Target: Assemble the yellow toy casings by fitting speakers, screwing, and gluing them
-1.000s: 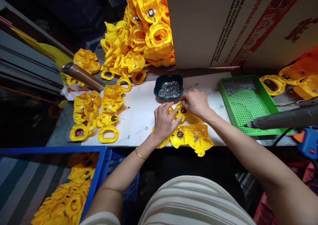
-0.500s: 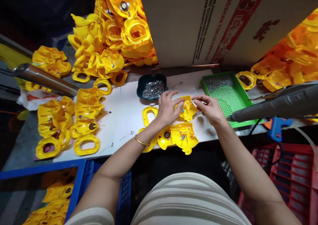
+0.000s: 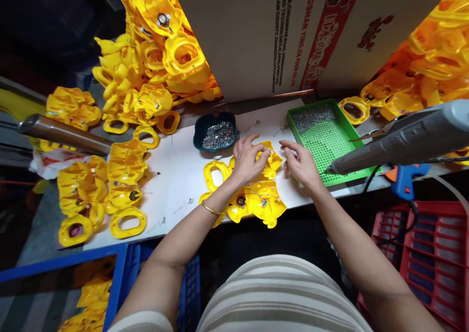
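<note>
My left hand (image 3: 249, 160) lies on a yellow plastic shell (image 3: 270, 162) on the white board (image 3: 176, 176), fingers curled over it and pressing it down. My right hand (image 3: 300, 163) hovers just right of that shell, fingertips pinched together near its edge; what they hold, if anything, is too small to see. A second yellow shell (image 3: 258, 205) with a round speaker and thin wires lies at the board's near edge, below both hands. A dark teal bowl (image 3: 214, 132) of small metal screws sits just behind my left hand.
A green perforated tray (image 3: 328, 141) with screws stands to the right. A grey glue gun (image 3: 403, 139) juts in from the right. Yellow shells pile up at left (image 3: 120, 176) and behind (image 3: 161, 53). A cardboard box (image 3: 293, 29) stands at the back. Blue and red crates sit below.
The view has shifted right and down. My left hand stays on the yellow shell; my right hand has drawn slightly back from it toward the right.
</note>
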A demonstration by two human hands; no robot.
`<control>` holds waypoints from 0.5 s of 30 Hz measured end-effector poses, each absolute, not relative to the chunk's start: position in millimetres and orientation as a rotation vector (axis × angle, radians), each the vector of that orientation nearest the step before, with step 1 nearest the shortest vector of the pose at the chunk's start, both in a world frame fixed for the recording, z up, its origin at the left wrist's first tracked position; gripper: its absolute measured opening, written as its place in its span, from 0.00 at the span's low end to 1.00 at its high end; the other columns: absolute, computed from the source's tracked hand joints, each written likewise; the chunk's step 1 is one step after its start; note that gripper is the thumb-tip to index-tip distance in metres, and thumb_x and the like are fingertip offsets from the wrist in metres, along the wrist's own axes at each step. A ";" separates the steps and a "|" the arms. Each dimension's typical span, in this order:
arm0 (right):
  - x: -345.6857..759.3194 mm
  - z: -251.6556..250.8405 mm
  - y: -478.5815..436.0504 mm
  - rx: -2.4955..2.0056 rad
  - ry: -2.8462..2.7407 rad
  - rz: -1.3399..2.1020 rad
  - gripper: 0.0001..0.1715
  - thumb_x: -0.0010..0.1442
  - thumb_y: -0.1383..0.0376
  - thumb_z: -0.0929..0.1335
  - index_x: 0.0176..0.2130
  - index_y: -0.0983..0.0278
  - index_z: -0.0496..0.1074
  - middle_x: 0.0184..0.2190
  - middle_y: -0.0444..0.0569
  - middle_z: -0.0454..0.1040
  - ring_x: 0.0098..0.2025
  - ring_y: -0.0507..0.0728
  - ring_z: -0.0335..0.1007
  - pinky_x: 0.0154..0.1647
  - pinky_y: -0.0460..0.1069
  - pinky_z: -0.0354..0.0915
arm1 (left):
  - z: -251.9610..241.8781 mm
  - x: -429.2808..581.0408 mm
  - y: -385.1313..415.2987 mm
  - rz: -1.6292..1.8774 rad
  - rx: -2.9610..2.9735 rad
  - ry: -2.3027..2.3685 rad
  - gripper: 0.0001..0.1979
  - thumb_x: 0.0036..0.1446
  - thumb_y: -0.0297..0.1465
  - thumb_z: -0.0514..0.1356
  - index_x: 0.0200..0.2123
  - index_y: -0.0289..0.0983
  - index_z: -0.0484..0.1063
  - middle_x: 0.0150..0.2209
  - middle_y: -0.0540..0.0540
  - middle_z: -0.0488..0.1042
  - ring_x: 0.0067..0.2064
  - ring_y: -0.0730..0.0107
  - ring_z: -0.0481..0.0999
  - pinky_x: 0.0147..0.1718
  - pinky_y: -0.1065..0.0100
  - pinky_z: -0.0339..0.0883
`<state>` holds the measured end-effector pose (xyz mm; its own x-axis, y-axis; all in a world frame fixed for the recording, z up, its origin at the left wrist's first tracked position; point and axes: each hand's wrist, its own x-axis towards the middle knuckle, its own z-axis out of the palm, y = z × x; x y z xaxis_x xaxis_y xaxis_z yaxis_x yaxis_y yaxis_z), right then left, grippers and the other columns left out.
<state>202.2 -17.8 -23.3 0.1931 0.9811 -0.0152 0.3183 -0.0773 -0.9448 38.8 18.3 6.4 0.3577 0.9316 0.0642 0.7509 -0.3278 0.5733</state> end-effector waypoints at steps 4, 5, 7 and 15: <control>198.5 -28.2 -25.1 -1.569 -1.259 1.131 0.30 0.64 0.52 0.61 0.58 0.65 0.68 0.37 0.54 0.79 0.21 0.53 0.70 0.36 0.55 0.70 | 6.9 42.9 17.6 0.459 2.198 1.472 0.09 0.62 0.35 0.58 0.34 0.39 0.77 0.62 0.43 0.64 0.66 0.51 0.54 0.63 0.43 0.45; 197.5 -28.4 -26.2 -1.566 -1.252 1.157 0.31 0.64 0.51 0.61 0.59 0.66 0.67 0.29 0.52 0.79 0.22 0.54 0.71 0.36 0.55 0.70 | 7.0 44.0 17.3 0.444 2.199 1.475 0.09 0.61 0.35 0.58 0.35 0.39 0.77 0.62 0.43 0.64 0.66 0.51 0.54 0.63 0.43 0.44; 196.2 -28.1 -27.3 -1.555 -1.247 1.200 0.33 0.64 0.51 0.61 0.60 0.68 0.66 0.19 0.47 0.74 0.23 0.57 0.72 0.34 0.54 0.69 | 7.3 45.7 16.6 0.424 2.198 1.481 0.09 0.61 0.35 0.58 0.35 0.38 0.77 0.63 0.43 0.64 0.66 0.51 0.54 0.62 0.43 0.45; 196.0 -35.3 -27.3 -1.540 -1.216 1.224 0.32 0.64 0.51 0.61 0.59 0.67 0.67 0.28 0.53 0.77 0.18 0.53 0.68 0.16 0.49 0.64 | 6.6 47.0 14.4 0.396 2.226 1.481 0.10 0.62 0.36 0.57 0.34 0.39 0.77 0.62 0.45 0.65 0.65 0.51 0.55 0.61 0.41 0.44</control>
<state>196.0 -27.3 -35.3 0.0672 0.9769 -0.2028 0.1963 -0.2123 -0.9573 47.0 14.4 6.6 0.3868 0.9221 -0.0026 0.7976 -0.3331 0.5028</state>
